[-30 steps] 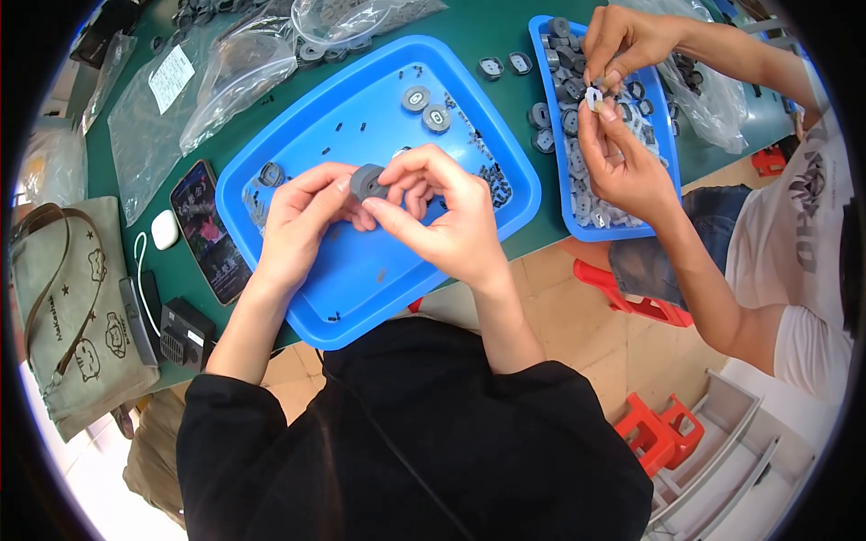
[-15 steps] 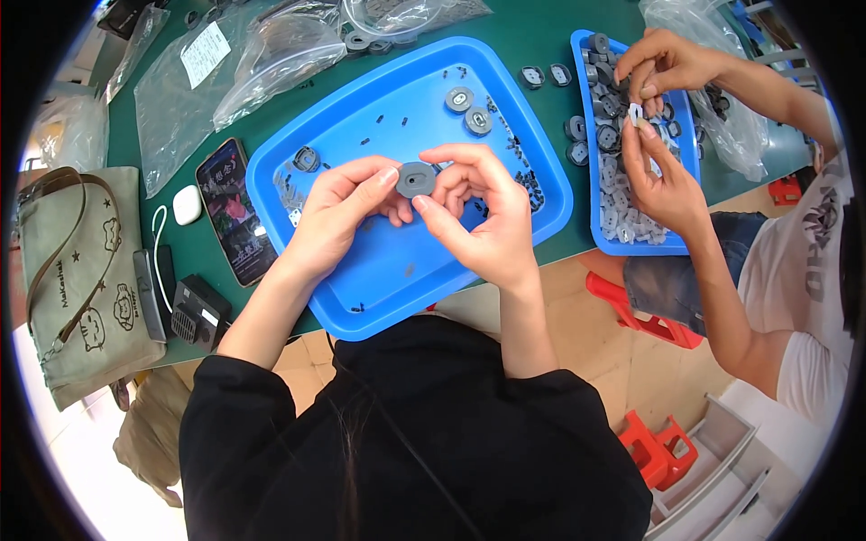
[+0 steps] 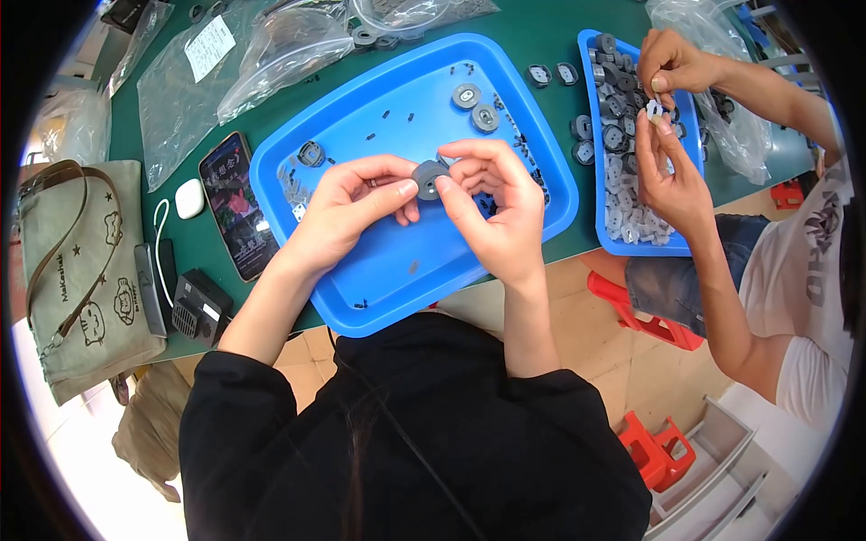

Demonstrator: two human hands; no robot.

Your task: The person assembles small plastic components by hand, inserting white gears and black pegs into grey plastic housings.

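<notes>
Between my two hands, above a blue tray (image 3: 361, 319), is a round dark grey plastic disc (image 3: 428, 183) with a small hole at its centre. The thumb and fingers of my left hand (image 3: 359, 197) pinch its left edge. My right hand (image 3: 496, 194) grips its right side, with the thumb on its face. Inside the tray, two similar round grey parts (image 3: 466, 96) lie at the far right, and another dark round part (image 3: 311, 153) lies at the left. Several tiny black pieces (image 3: 371, 136) are scattered over the tray floor, some hidden behind my right hand.
On the right, a co-worker's hands (image 3: 672, 171) hold a small white part over a second blue tray (image 3: 622, 247) of grey and white parts. Left of my tray lie a phone (image 3: 238, 206), a white case (image 3: 189, 198), a black device (image 3: 200, 311) and a bag (image 3: 86, 288). Plastic bags (image 3: 289, 68) lie behind.
The disc has been tilted and moved slightly right between my fingers, and my right thumb now rests on its face. The co-worker's hands have shifted slightly.
</notes>
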